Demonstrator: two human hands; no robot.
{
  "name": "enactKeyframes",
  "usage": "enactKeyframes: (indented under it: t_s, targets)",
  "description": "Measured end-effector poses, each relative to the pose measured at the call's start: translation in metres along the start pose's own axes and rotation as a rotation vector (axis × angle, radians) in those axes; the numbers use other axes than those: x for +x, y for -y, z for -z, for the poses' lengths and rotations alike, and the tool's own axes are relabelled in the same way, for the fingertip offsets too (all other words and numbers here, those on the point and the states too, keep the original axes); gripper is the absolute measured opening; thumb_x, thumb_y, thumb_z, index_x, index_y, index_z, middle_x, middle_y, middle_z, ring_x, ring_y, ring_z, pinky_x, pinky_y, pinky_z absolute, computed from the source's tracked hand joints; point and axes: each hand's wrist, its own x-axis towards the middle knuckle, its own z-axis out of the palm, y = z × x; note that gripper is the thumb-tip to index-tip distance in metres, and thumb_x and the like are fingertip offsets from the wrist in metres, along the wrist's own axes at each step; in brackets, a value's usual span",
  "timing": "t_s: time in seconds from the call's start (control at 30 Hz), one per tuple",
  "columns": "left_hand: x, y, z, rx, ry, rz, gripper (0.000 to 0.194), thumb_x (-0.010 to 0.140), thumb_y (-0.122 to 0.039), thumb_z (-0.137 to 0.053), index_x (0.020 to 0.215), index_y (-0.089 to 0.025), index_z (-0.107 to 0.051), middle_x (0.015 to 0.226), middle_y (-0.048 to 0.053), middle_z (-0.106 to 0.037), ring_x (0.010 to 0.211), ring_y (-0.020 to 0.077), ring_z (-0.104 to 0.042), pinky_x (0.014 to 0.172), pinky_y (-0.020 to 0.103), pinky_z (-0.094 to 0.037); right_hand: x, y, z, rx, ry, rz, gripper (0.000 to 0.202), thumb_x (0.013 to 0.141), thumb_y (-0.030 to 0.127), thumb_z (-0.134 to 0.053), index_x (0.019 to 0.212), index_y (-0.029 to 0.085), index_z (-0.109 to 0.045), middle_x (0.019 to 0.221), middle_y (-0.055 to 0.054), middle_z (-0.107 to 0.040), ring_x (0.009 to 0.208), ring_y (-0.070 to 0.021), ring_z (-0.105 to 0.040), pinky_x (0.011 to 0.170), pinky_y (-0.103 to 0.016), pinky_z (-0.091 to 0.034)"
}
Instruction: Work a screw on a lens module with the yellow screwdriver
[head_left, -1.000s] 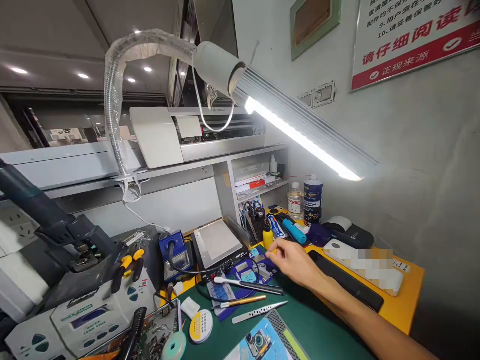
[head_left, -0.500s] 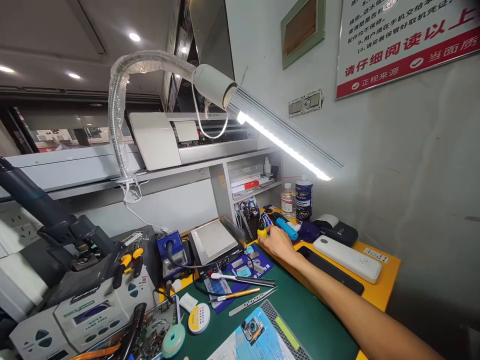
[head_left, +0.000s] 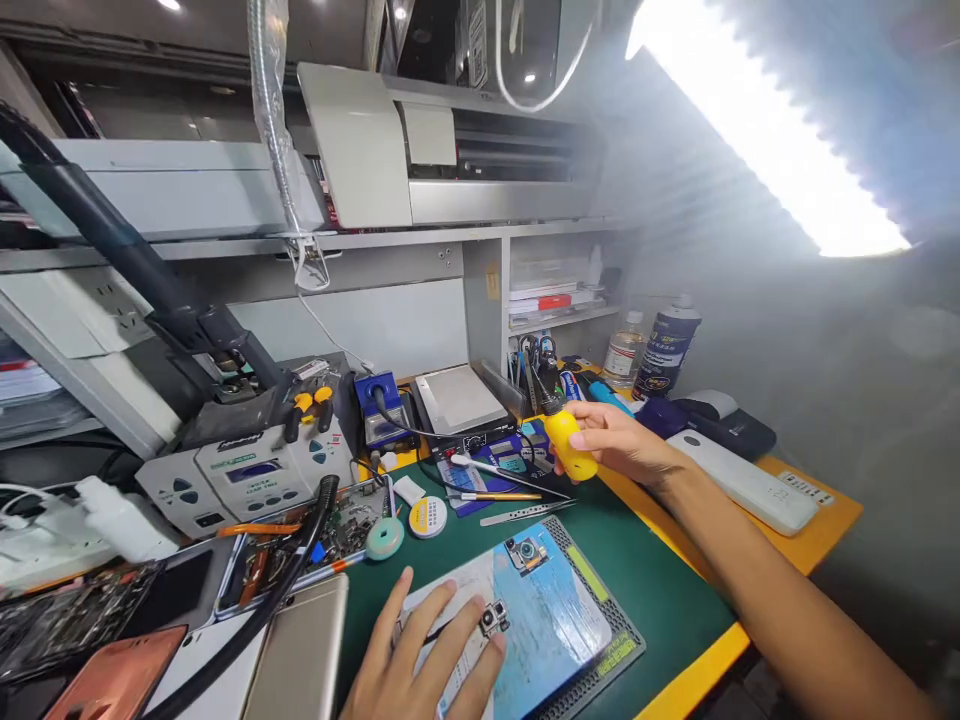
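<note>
My right hand (head_left: 611,440) is closed round a yellow bottle (head_left: 570,442) with a dark nozzle, lifted over the right part of the green mat. My left hand (head_left: 427,655) lies with spread fingers on the left part of a blue and white sheet (head_left: 544,635). By its fingertips sits a small camera module (head_left: 493,618). Another camera module (head_left: 526,552) rests near the sheet's top edge. Beneath the sheet, a grey perforated mat (head_left: 626,645) shows along the right side.
Tweezers (head_left: 527,512), a gold-handled tool (head_left: 501,497) and a round yellow-white tin (head_left: 427,517) lie behind the sheet. A grey soldering station (head_left: 247,480) stands left. A bright lamp (head_left: 765,120) hangs upper right. A white power bank (head_left: 742,482) lies right.
My right hand has lifted the yellow bottle and brought it nearer. My left hand has come into view over the sheet. The camera view has tilted down, and the lamp looks closer.
</note>
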Motion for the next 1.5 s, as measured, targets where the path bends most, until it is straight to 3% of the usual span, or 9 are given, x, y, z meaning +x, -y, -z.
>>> enactKeyframes:
  t_s: [0.1, 0.23, 0.4, 0.47, 0.53, 0.97, 1.1, 1.3, 1.5]
  targets:
    - [0.001, 0.001, 0.009, -0.038, 0.054, -0.006, 0.057, 0.089, -0.062, -0.058, 0.129, -0.023, -0.065, 0.127, 0.008, -0.07, 0.118, 0.0327, -0.063, 0.124, 0.063, 0.002, -0.005, -0.002, 0.003, 0.075, 0.196, -0.061, 0.049, 0.07, 0.045, -0.082, 0.099, 0.016, -0.055, 0.085, -0.006, -0.068, 0.068, -0.0226, -0.071, 0.058, -0.034, -0.056]
    - [0.001, -0.007, 0.005, -0.064, 0.086, 0.033, 0.054, 0.086, -0.056, -0.066, 0.128, -0.022, -0.065, 0.129, 0.008, -0.068, 0.12, 0.0321, -0.061, 0.124, 0.062, -0.006, -0.008, -0.001, 0.004, 0.076, 0.367, -0.143, 0.042, 0.072, 0.035, -0.084, 0.095, 0.015, -0.056, 0.082, -0.005, -0.072, 0.07, -0.021, -0.072, 0.062, -0.031, -0.056]
    - [-0.001, -0.016, -0.002, -0.142, -0.17, 0.223, 0.036, 0.098, -0.047, -0.046, 0.111, -0.024, -0.071, 0.115, 0.01, -0.07, 0.119, 0.0303, -0.06, 0.118, 0.062, -0.026, -0.012, 0.006, -0.001, -0.048, 0.466, -0.239, 0.038, 0.07, 0.025, -0.084, 0.098, 0.016, -0.061, 0.085, -0.001, -0.07, 0.074, -0.0148, -0.068, 0.065, -0.024, -0.054]
    - [-0.002, -0.014, 0.004, -0.148, 0.046, 0.131, 0.039, 0.093, -0.046, -0.058, 0.125, -0.025, -0.066, 0.125, 0.011, -0.067, 0.124, 0.0326, -0.057, 0.118, 0.063, -0.026, -0.013, 0.008, -0.004, -0.151, 0.493, -0.252, 0.037, 0.069, 0.026, -0.084, 0.097, 0.016, -0.062, 0.085, 0.0, -0.068, 0.074, -0.013, -0.063, 0.067, -0.024, -0.052]
    - [-0.002, -0.01, 0.011, -0.142, 0.159, 0.077, 0.05, 0.088, -0.048, -0.064, 0.133, -0.025, -0.061, 0.131, 0.012, -0.065, 0.127, 0.0347, -0.055, 0.119, 0.064, -0.024, -0.014, 0.009, -0.007, -0.227, 0.515, -0.269, 0.037, 0.07, 0.028, -0.084, 0.098, 0.017, -0.063, 0.088, 0.0, -0.067, 0.076, -0.014, -0.061, 0.069, -0.026, -0.051]
    - [0.005, -0.005, 0.02, -0.147, 0.202, 0.021, 0.056, 0.089, -0.055, -0.061, 0.133, -0.021, -0.063, 0.129, 0.018, -0.066, 0.124, 0.0388, -0.057, 0.117, 0.07, -0.015, -0.014, 0.016, -0.02, -0.402, 0.563, -0.274, 0.032, 0.073, 0.03, -0.082, 0.096, 0.018, -0.063, 0.088, 0.0, -0.066, 0.076, -0.0143, -0.059, 0.068, -0.025, -0.049]
    - [0.003, -0.007, 0.018, -0.188, 0.211, 0.072, 0.057, 0.088, -0.056, -0.063, 0.133, -0.022, -0.062, 0.134, 0.015, -0.062, 0.131, 0.0362, -0.05, 0.119, 0.066, -0.016, -0.015, 0.017, -0.021, -0.436, 0.574, -0.286, 0.031, 0.074, 0.032, -0.081, 0.096, 0.019, -0.064, 0.09, -0.001, -0.067, 0.078, -0.0154, -0.06, 0.069, -0.026, -0.05]
    - [-0.002, -0.015, 0.007, -0.241, 0.06, 0.154, 0.054, 0.084, -0.054, -0.066, 0.125, -0.019, -0.066, 0.131, 0.017, -0.059, 0.129, 0.0383, -0.048, 0.116, 0.07, -0.021, -0.016, 0.017, -0.022, -0.44, 0.569, -0.292, 0.031, 0.073, 0.031, -0.082, 0.096, 0.019, -0.065, 0.089, 0.0, -0.068, 0.077, -0.0157, -0.061, 0.068, -0.025, -0.05]
    - [0.001, -0.02, 0.011, -0.295, 0.149, 0.213, 0.05, 0.086, -0.045, -0.068, 0.127, -0.017, -0.063, 0.131, 0.018, -0.059, 0.129, 0.0396, -0.048, 0.112, 0.073, -0.027, -0.016, 0.017, -0.025, -0.455, 0.574, -0.292, 0.03, 0.075, 0.033, -0.081, 0.095, 0.019, -0.064, 0.088, 0.0, -0.068, 0.077, -0.0161, -0.061, 0.067, -0.025, -0.05]
